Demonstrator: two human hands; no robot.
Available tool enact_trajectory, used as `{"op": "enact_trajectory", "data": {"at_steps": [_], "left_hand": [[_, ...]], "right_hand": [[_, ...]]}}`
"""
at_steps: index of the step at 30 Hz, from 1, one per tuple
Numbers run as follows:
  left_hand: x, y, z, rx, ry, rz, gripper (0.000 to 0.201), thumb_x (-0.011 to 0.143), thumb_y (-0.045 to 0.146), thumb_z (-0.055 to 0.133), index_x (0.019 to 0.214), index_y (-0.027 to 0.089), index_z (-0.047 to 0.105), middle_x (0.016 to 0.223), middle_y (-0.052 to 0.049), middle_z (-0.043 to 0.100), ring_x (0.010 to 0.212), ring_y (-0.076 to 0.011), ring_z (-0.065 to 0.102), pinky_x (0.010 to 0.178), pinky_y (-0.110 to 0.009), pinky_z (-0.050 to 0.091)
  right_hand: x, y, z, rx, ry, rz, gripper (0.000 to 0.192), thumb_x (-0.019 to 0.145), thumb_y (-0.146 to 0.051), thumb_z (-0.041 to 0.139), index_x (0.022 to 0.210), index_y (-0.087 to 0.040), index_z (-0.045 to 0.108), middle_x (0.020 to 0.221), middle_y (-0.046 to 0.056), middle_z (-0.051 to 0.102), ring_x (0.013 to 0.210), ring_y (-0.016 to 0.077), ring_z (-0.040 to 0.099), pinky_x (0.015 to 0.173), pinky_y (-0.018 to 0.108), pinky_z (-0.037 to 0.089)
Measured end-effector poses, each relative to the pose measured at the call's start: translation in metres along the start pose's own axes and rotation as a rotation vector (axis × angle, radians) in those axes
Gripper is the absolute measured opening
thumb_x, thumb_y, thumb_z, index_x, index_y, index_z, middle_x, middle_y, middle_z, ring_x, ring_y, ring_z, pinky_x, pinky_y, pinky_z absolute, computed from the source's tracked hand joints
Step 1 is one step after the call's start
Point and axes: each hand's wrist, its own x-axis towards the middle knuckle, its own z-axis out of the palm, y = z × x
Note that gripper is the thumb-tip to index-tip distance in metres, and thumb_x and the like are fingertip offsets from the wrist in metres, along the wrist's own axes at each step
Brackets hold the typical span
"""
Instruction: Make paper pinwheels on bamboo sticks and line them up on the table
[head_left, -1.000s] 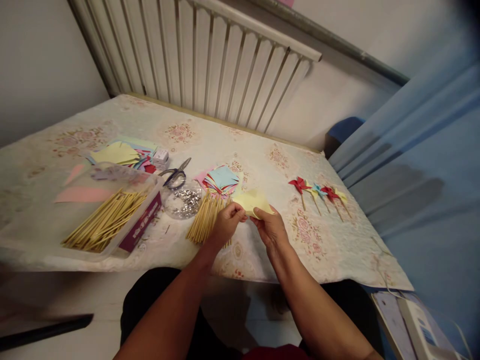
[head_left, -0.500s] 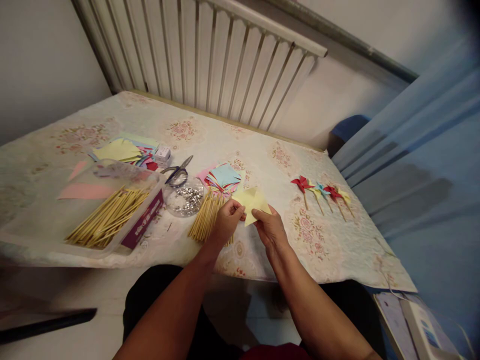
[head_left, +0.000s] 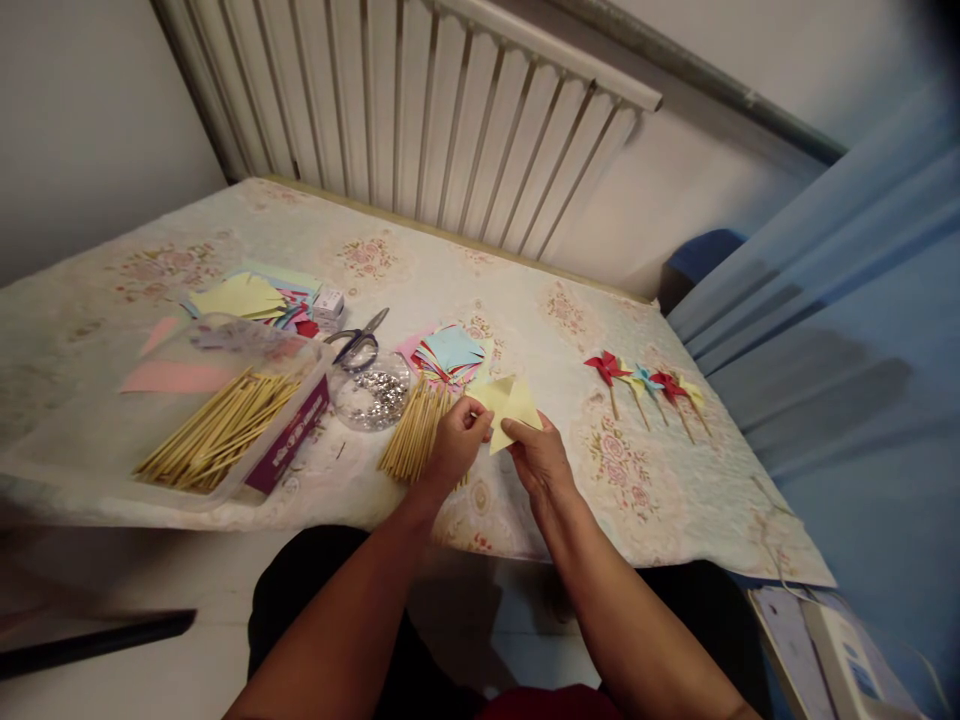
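Observation:
A pale yellow paper square point(head_left: 510, 400) with cut corners is held up between my two hands, above the table's near side. My left hand point(head_left: 463, 432) pinches its left corner. My right hand point(head_left: 541, 450) grips the lower right part, thumb pressed flat on top. Left of my left hand lies a bundle of thin wooden sticks point(head_left: 409, 435), partly covered by that hand. Just behind sits a stack of coloured paper squares point(head_left: 450, 352), a blue one uppermost. A round clear dish point(head_left: 371, 395) of small shiny metal pieces stands beside the sticks.
Scissors point(head_left: 360, 342) lie behind the dish. A clear plastic box point(head_left: 217, 490) with more sticks stands at left, cut papers point(head_left: 240, 296) and a small white box point(head_left: 328, 306) behind it. Several finished paper pinwheels point(head_left: 606, 368) lie at right. A radiator point(head_left: 420, 120) borders the table point(head_left: 525, 300).
The view has shifted very slightly. My hands and the yellow paper stay nearly in place, with the same grip.

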Motion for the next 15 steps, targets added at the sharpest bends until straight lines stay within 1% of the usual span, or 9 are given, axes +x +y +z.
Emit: {"op": "enact_trajectory", "data": {"at_steps": [3,8,15], "left_hand": [[0.0001,-0.0026,0.0002,0.013,0.007,0.012,0.016,0.077,0.032,0.059,0.072,0.019,0.052,0.056,0.006,0.052,0.053,-0.0097,0.052,0.056,-0.021,0.042],[0.0007,-0.0086,0.0003,0.035,0.021,0.033,0.016,0.077,0.033,0.059,0.072,0.019,0.052,0.055,0.006,0.052,0.053,-0.01,0.053,0.055,-0.021,0.041],[0.0004,-0.0094,0.0016,0.065,0.043,0.024,0.018,0.077,0.034,0.06,0.071,0.02,0.051,0.055,0.006,0.049,0.051,-0.0099,0.053,0.053,-0.02,0.041]], "right_hand": [[-0.0001,0.0005,0.0011,0.004,0.001,-0.003,0.033,0.053,-0.012,0.075,0.085,-0.015,0.066,0.075,0.0,0.071,0.062,0.0139,0.062,0.059,0.025,0.052],[0.0001,0.0029,0.0033,0.012,0.017,-0.016,0.035,0.053,-0.013,0.076,0.086,-0.015,0.065,0.075,0.001,0.071,0.062,0.0145,0.063,0.061,0.026,0.052],[0.0009,0.0069,0.006,-0.008,0.079,-0.023,0.031,0.053,-0.013,0.075,0.083,-0.016,0.064,0.071,-0.001,0.07,0.056,0.013,0.06,0.055,0.025,0.05]]}}
